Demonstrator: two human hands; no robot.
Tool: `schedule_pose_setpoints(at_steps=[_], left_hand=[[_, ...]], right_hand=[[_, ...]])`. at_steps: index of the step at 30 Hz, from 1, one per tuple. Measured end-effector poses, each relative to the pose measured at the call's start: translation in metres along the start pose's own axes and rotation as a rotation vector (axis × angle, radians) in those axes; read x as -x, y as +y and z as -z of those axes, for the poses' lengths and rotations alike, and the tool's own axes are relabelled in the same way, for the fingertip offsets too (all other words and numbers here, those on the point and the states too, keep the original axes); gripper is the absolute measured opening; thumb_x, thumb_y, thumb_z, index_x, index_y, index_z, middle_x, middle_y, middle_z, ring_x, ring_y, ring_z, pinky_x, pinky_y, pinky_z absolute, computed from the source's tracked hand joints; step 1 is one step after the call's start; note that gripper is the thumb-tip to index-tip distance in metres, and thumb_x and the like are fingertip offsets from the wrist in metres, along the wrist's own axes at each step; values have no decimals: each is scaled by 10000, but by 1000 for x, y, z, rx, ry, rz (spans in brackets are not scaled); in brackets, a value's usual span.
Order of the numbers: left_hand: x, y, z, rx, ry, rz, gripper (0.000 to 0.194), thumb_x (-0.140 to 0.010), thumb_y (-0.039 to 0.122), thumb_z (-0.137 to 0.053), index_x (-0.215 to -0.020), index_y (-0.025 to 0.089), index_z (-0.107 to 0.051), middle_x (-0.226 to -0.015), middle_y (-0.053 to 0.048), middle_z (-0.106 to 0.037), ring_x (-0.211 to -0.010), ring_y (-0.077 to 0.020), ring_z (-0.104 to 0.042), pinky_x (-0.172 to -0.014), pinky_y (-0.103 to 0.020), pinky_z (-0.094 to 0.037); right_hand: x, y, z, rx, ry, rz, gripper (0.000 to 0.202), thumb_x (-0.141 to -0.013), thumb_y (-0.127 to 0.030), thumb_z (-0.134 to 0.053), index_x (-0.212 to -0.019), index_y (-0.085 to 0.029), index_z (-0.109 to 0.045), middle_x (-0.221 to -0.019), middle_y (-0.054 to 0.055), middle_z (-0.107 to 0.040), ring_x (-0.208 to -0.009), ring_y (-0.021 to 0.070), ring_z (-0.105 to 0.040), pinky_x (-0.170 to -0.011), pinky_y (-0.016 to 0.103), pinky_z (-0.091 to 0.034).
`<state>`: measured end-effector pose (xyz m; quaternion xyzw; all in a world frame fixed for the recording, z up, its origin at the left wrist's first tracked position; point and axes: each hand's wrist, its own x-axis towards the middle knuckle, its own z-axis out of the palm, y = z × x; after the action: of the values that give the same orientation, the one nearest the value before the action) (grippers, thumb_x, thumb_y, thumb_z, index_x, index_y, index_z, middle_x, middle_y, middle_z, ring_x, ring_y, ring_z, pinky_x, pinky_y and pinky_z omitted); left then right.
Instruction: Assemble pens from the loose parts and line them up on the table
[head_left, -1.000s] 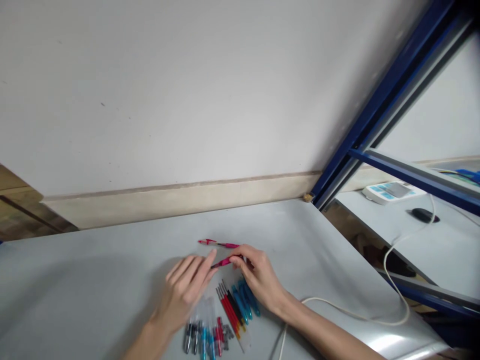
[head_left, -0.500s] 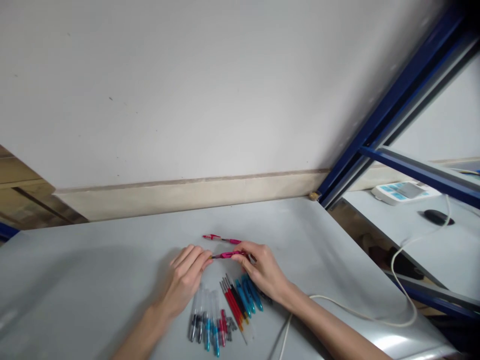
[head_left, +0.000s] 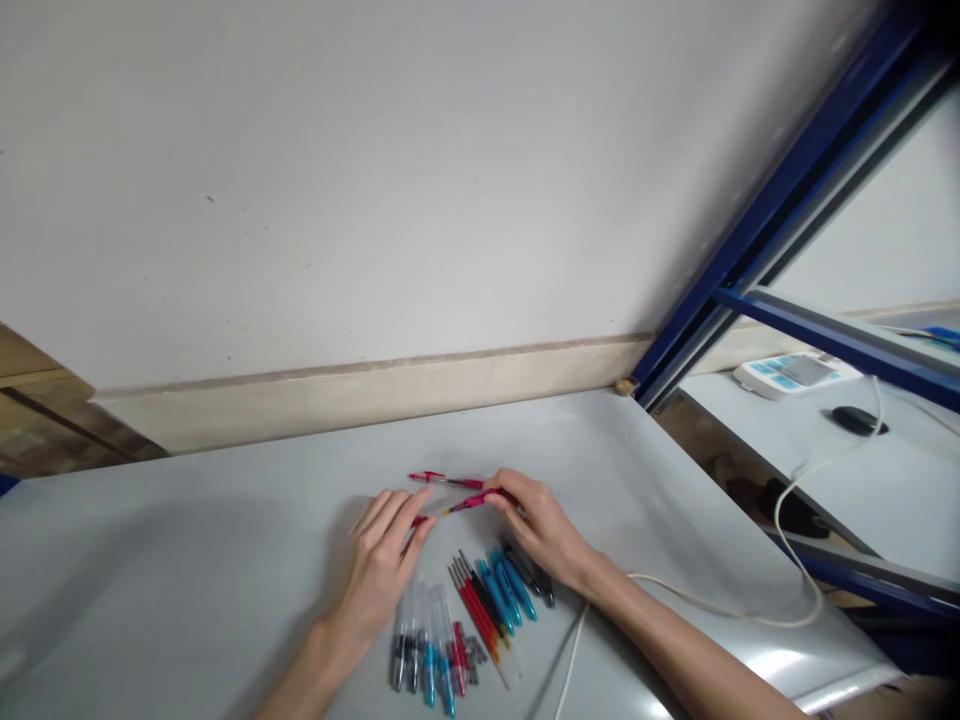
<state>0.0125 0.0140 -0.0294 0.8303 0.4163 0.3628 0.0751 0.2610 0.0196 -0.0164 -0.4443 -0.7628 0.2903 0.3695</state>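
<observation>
My right hand [head_left: 544, 520] pinches a pink pen grip [head_left: 471, 501], from whose left end a thin refill with a yellowish end [head_left: 448, 512] sticks out. My left hand [head_left: 386, 545] faces it, with a small pink pen part [head_left: 420, 520] between thumb and fingers. A short gap separates the two parts. Just beyond lies a clear pen with pink ends [head_left: 442, 479], its right end near my right fingers. Below my hands are red refills [head_left: 472, 605], black refills [head_left: 486, 595], blue pen parts [head_left: 510, 590] and clear barrels with coloured ends [head_left: 424, 640].
Dark pen parts [head_left: 536, 580] lie under my right wrist. Small grey pieces [head_left: 475, 655] sit by the barrels. A white cable [head_left: 720, 608] runs over the grey table [head_left: 187, 560]. To the right stand a blue frame [head_left: 750, 220], a mouse [head_left: 859, 420] and a white device [head_left: 795, 373].
My left fingers have come away from the refill's end, exposing its yellowish end and a small pink part in my left hand. The view has shifted slightly.
</observation>
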Motion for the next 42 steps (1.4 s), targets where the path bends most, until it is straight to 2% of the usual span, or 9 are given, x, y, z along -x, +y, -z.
schedule_pose_setpoints(at_steps=[4, 8, 13, 20, 22, 25, 28, 32, 42], left_hand=[[-2, -1, -1, 72, -53, 86, 175, -1031, 208, -457, -1052, 200, -630, -915, -40, -640, -872, -195, -558, -774, -321, -453], [-5, 2, -2, 112, -66, 143, 243, -1044, 241, -430, -864, 197, -588, -809, -18, -602, -795, -181, -519, -728, -305, -430], [-8, -2, -3, 155, -40, 159, 179, -1027, 279, -484, -894, 205, -577, -869, -24, -604, -879, -193, -545, -787, -308, -450], [-4, -9, -2, 70, -57, 32, 114, -1009, 258, -526, -928, 197, -578, -898, -25, -612, -866, -192, -541, -804, -313, -438], [-3, -9, 0, 54, -80, 31, 106, -1003, 279, -545, -954, 198, -593, -910, -28, -618, -881, -196, -550, -813, -315, -441], [-2, -10, 1, 74, -118, 73, 136, -1012, 307, -528, -1038, 204, -613, -975, -41, -637, -944, -203, -568, -843, -319, -456], [-2, -11, 1, 89, -154, 90, 166, -1021, 321, -508, -1009, 207, -628, -940, -34, -647, -923, -200, -568, -823, -315, -463], [-3, -12, -1, 87, -166, 87, 218, -1026, 320, -494, -907, 197, -628, -871, -24, -651, -863, -190, -557, -780, -310, -461], [-5, -14, -2, 64, -127, 52, 249, -1012, 351, -515, -876, 197, -657, -826, -31, -646, -817, -196, -537, -734, -314, -459]], right_hand=[[-3, 2, 2, -5, 30, -8, 230, -1058, -324, -445, -949, -201, -607, -864, 27, -624, -767, 158, -559, -724, 262, -411], [-4, -1, 4, 3, 28, 15, 251, -1057, -339, -445, -948, -197, -621, -861, 33, -621, -767, 160, -560, -725, 264, -414], [-4, -2, 2, 106, -12, -16, 402, -1063, -404, -402, -742, -194, -522, -690, -4, -504, -631, 142, -461, -639, 274, -358], [-5, 3, 0, 156, -108, -80, 578, -1067, -482, -315, -584, -184, -427, -552, -33, -284, -512, 108, -238, -523, 270, -245], [-6, 1, 2, 140, -107, -77, 553, -1064, -476, -340, -612, -181, -461, -557, -33, -342, -519, 109, -299, -538, 261, -274], [-7, -3, 5, 54, -82, -52, 431, -1065, -419, -383, -750, -181, -556, -674, -13, -540, -614, 129, -472, -621, 252, -363], [-7, -4, 5, 2, -45, -44, 315, -1054, -368, -438, -879, -179, -618, -786, 12, -629, -705, 151, -555, -684, 257, -407], [-5, -1, 2, 19, -20, -22, 213, -1033, -325, -496, -959, -186, -639, -861, 37, -657, -768, 172, -589, -728, 270, -428], [-2, 1, 2, 356, -172, -4, 318, -1060, -299, -396, -820, -196, -579, -735, 36, -593, -638, 174, -499, -645, 286, -325]])
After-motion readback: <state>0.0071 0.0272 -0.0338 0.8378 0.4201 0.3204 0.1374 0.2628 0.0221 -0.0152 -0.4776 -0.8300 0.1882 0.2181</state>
